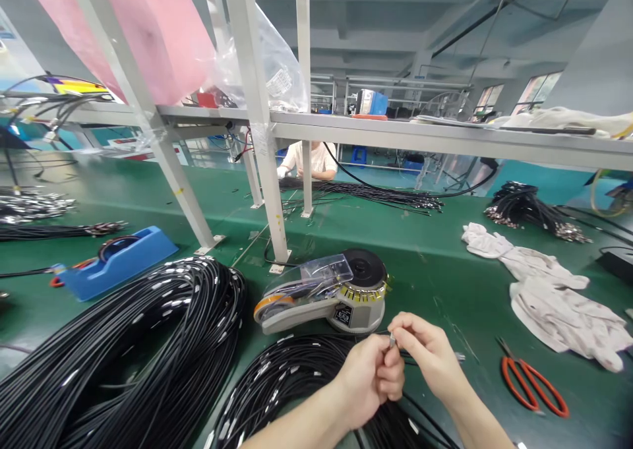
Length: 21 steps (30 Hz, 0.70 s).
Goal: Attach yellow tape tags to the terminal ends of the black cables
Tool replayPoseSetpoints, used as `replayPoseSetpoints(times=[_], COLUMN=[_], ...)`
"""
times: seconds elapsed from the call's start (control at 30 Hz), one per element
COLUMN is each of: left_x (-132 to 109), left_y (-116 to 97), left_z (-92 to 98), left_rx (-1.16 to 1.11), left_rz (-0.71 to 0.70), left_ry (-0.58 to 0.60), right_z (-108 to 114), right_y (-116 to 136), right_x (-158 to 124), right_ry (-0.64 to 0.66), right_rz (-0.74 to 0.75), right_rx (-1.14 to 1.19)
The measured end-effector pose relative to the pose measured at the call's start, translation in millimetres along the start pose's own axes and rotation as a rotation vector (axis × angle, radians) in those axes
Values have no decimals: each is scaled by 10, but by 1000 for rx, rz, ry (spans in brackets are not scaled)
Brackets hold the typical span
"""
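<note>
My left hand (366, 378) is closed, its thumb and forefinger pinching a small silvery cable connector (392, 339). Opposite it, my right hand (429, 351) pinches the same connector between thumb and fingertips. Fingers cover most of that piece. Below both hands lies a coil of black cables (281, 376) with white labels. Just beyond my fingertips stands a tape dispenser (321, 297) with a round black top and yellow tape pieces around its rim. Another metal cable end (459, 357) shows beside my right wrist.
A larger black cable coil (198, 304) fills the left, near a blue tape holder (119, 264). Red-handled scissors (534, 383) and white gloves (558, 297) lie right. Shelf posts (267, 185) rise from the green table (425, 258). A person (311, 159) sits across.
</note>
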<state>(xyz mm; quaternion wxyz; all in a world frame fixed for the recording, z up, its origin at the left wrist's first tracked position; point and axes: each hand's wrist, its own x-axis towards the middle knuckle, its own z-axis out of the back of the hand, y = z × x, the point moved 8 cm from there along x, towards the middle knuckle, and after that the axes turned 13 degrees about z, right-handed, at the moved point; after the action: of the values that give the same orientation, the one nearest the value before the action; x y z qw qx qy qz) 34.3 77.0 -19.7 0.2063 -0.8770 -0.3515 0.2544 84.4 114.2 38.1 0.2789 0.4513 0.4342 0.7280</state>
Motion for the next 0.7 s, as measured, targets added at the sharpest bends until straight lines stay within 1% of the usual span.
replayPoseSetpoints(times=[0.1, 0.2, 0.33, 0.4, 0.47, 0.57, 0.63, 0.7], left_x=[-12, -7, 16, 8, -29, -129, -173, -195], left_y=[-16, -34, -20, -20, -77, -202, -250, -278], left_z=[-9, -3, -10, -21, 0, 35, 43, 55], left_rx=[2, -11, -30, -17, 36, 145, 197, 220], left_rz=[-42, -75, -47, -44, -123, -298, -363, -398], left_ry=[5, 15, 42, 28, -58, -224, -286, -319], right_z=[15, 1, -19, 2, 38, 78, 35, -75], right_y=[0, -44, -119, -159, -207, -255, -273, -286], right_x=[9, 2, -20, -26, -29, -29, -32, -42], right_ry=[-22, -27, -34, -65, -114, -187, -184, -127], right_rz=[12, -28, -68, -72, -84, -104, -134, -182], right_rx=[-2, 45, 124, 155, 194, 276, 378, 509])
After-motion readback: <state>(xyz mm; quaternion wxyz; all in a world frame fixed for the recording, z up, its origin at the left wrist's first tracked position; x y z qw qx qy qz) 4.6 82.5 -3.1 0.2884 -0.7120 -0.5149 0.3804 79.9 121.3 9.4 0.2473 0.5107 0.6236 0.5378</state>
